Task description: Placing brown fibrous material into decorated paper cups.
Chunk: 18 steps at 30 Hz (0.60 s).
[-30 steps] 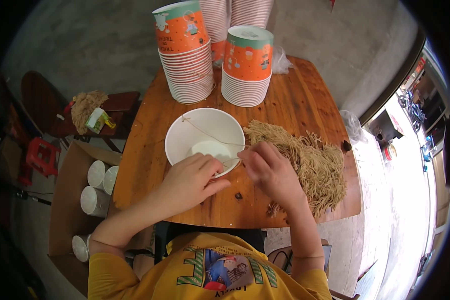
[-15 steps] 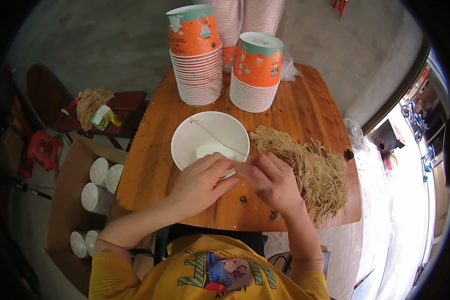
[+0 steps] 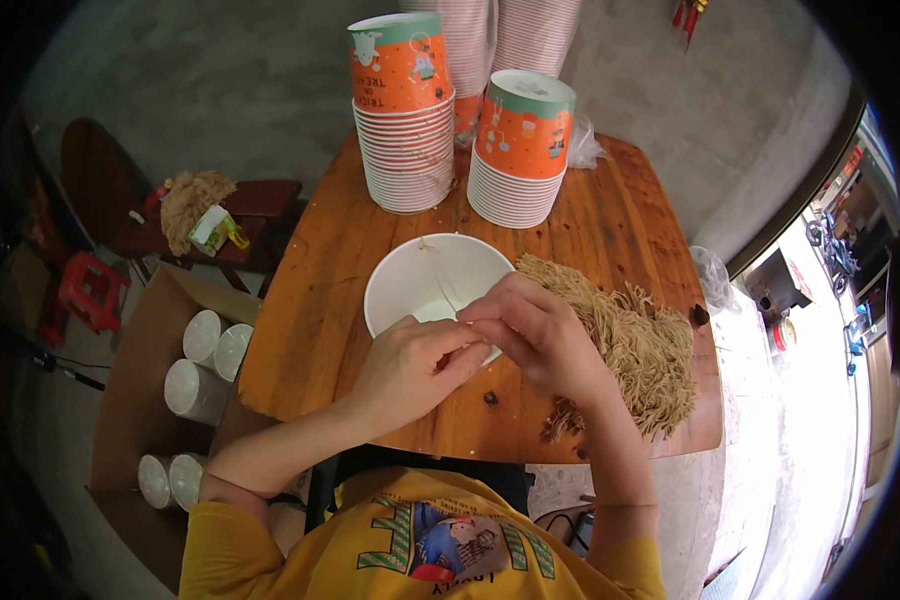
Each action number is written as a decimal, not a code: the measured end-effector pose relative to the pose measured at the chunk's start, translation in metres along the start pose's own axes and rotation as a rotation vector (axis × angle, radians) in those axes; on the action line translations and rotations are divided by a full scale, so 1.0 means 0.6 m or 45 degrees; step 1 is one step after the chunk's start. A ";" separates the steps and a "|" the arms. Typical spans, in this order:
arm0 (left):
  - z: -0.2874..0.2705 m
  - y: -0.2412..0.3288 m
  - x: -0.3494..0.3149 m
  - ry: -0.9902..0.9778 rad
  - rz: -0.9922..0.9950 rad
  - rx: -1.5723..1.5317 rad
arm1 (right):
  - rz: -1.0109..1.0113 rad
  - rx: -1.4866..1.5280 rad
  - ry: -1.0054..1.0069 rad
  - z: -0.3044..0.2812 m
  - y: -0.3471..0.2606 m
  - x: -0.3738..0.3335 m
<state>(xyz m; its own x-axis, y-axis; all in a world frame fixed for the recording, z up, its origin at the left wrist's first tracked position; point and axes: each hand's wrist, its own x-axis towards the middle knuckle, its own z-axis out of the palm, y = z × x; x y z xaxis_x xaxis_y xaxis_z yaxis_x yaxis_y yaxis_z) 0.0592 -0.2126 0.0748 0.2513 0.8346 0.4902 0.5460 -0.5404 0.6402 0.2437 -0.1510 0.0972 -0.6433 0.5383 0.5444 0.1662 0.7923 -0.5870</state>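
A white paper bucket [image 3: 395, 285] stands mouth up on the wooden table in front of me. A thin tan string [image 3: 435, 268] runs from its far rim across the opening to my fingers. My left hand [image 3: 405, 370] is closed in a pinch at the near rim, by the string's near end. Against its fingertips, my right hand [image 3: 535, 330] pinches the string too, partly hiding the near rim. The exact grip and the string's end are too small to make out. Right of the bucket, beside my right hand, lies a thick bundle of tan strings [image 3: 650, 365].
Two stacks of upturned orange-and-green paper buckets [image 3: 405, 155] [image 3: 520, 140] stand at the table's far side, with taller stacks behind. A cardboard box [image 3: 135, 400] holding several wrapped white cylinders sits at the left. Farther left are a red stool [image 3: 92, 292] and a bench with more strings.
The string, stretched straight across the bucket's mouth before, now hangs down into it in a looser line. My right hand has turned and drawn in against my left fingertips.
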 end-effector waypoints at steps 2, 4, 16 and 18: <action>-0.001 0.005 0.000 -0.002 -0.138 0.017 | 0.015 0.027 -0.014 0.001 0.008 0.013; -0.005 0.008 0.001 -0.064 -0.178 0.058 | 0.031 0.053 -0.030 0.006 0.016 0.016; -0.002 0.009 -0.001 -0.090 -0.441 0.052 | 0.045 0.181 0.016 0.027 0.027 0.019; -0.001 0.010 0.000 -0.149 -0.463 0.033 | -0.020 -0.020 0.135 0.030 0.037 0.023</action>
<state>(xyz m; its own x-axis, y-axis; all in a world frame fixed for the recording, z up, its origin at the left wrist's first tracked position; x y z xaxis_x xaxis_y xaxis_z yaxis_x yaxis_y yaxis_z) 0.0620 -0.2162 0.0791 0.1263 0.9787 0.1616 0.6360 -0.2049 0.7440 0.2250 -0.1312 0.0805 -0.5636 0.5524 0.6142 0.1691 0.8049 -0.5688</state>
